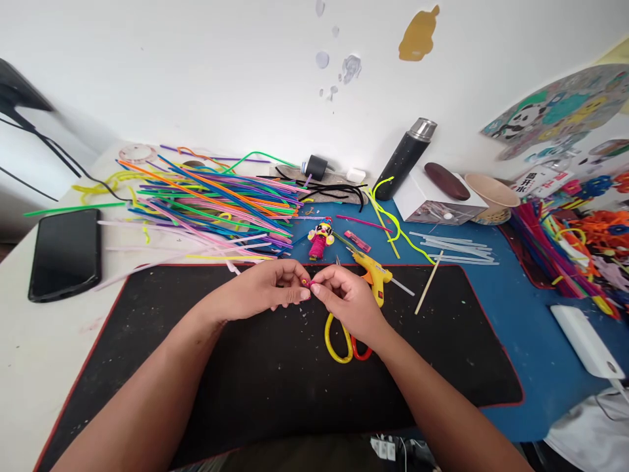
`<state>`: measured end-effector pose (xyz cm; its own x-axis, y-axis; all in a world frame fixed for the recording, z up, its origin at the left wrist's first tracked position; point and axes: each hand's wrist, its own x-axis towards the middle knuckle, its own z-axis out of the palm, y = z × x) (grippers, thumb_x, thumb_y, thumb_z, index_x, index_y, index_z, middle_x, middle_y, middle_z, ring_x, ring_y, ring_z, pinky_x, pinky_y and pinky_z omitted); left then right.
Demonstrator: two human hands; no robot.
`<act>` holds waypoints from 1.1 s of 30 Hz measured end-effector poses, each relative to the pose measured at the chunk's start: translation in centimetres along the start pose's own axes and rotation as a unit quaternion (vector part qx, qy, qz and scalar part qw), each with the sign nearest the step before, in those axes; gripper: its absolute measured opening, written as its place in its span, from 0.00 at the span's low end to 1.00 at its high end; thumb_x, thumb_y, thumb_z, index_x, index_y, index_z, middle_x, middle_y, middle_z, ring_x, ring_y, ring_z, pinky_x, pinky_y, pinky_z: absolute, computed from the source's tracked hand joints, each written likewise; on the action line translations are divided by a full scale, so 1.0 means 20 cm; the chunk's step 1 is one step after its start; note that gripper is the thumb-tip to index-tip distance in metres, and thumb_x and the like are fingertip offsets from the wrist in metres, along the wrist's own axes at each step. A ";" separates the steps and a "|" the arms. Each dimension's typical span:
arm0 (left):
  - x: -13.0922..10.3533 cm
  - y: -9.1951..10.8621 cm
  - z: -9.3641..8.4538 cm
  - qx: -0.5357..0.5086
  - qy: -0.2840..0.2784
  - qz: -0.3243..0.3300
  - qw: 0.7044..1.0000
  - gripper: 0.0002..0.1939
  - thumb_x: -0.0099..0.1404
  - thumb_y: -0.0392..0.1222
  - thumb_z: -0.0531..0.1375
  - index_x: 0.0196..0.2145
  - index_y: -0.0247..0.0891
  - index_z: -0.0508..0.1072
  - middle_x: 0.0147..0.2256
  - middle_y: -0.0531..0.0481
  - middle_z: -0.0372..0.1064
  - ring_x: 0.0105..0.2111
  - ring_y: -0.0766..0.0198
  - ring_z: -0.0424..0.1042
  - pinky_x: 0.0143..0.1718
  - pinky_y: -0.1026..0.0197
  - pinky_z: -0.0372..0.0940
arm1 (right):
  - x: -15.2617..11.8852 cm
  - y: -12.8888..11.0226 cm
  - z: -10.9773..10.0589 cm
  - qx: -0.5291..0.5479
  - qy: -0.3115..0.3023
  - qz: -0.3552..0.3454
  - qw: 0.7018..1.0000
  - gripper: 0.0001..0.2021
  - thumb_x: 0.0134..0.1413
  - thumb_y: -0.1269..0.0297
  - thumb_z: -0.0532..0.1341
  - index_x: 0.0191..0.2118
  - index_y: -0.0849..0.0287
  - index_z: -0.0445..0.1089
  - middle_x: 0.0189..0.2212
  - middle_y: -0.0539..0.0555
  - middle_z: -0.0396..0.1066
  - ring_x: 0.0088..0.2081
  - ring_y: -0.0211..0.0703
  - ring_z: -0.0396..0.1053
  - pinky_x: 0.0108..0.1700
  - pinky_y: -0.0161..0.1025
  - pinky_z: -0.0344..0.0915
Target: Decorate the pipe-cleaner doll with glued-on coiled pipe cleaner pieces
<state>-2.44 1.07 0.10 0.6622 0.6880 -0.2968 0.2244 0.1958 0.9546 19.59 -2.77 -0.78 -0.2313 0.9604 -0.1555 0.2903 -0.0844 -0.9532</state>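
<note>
My left hand (272, 285) and my right hand (348, 298) meet over the black mat (236, 387). Between their fingertips they pinch a small magenta piece (307, 283) with a yellow spot, perhaps bent pipe cleaner; the fingers cover most of it. Just beyond stands a little figure (318, 241) with a magenta body and a yellow, white and black head. Scissors (339, 351) with yellow and red handles lie partly under my right hand. A yellow hot glue gun (376, 275) rests right behind that hand.
A heap of coloured pipe cleaners (216, 203) spreads at the back left, near a black phone (65, 254). Clear glue sticks (457, 249), a wooden stick (428, 282) and a black thermos (405, 160) are on the right. A white power strip (587, 341) sits at the far right.
</note>
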 end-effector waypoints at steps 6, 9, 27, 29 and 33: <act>0.01 -0.01 0.01 -0.003 0.006 0.003 1.000 0.19 0.68 0.58 0.65 0.41 0.39 0.73 0.30 0.53 0.69 0.29 0.65 0.68 0.26 0.65 0.63 | 0.00 0.00 0.00 0.028 -0.001 0.020 0.999 0.12 0.62 0.52 0.67 0.39 0.55 0.73 0.22 0.44 0.64 0.22 0.36 0.61 0.24 0.34 0.58; 0.01 -0.01 0.02 -0.011 0.014 0.002 1.000 0.19 0.67 0.58 0.65 0.40 0.39 0.73 0.30 0.53 0.70 0.28 0.65 0.68 0.26 0.65 0.63 | -0.01 0.00 0.00 0.032 -0.004 0.023 0.999 0.12 0.62 0.51 0.67 0.39 0.55 0.73 0.23 0.44 0.64 0.21 0.35 0.61 0.23 0.34 0.58; 0.01 -0.02 -0.01 -0.028 0.030 0.014 0.999 0.18 0.69 0.57 0.66 0.42 0.39 0.74 0.30 0.54 0.70 0.28 0.66 0.68 0.27 0.65 0.62 | 0.00 0.00 0.01 0.036 -0.005 0.014 0.999 0.10 0.63 0.55 0.67 0.39 0.55 0.73 0.23 0.44 0.65 0.22 0.35 0.60 0.24 0.34 0.57; 0.01 -0.02 0.00 -0.028 0.030 0.014 0.999 0.18 0.69 0.57 0.66 0.42 0.38 0.73 0.30 0.54 0.70 0.28 0.67 0.68 0.27 0.65 0.62 | 0.00 -0.01 0.01 0.036 -0.008 0.015 0.999 0.09 0.63 0.55 0.66 0.39 0.55 0.73 0.23 0.45 0.65 0.22 0.35 0.60 0.24 0.34 0.56; 0.01 -0.01 0.00 -0.027 0.032 0.010 0.999 0.18 0.69 0.57 0.65 0.40 0.38 0.73 0.29 0.54 0.69 0.27 0.67 0.67 0.27 0.65 0.61 | 0.00 0.00 0.02 0.034 -0.011 0.012 0.999 0.09 0.63 0.55 0.66 0.39 0.55 0.73 0.23 0.45 0.65 0.23 0.35 0.60 0.24 0.34 0.56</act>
<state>-2.33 1.17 -0.10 0.6184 0.7356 -0.2766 0.1713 0.2173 0.9610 19.31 -2.94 -0.90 -0.2450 0.9520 -0.1836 0.2329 -0.1260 -0.9643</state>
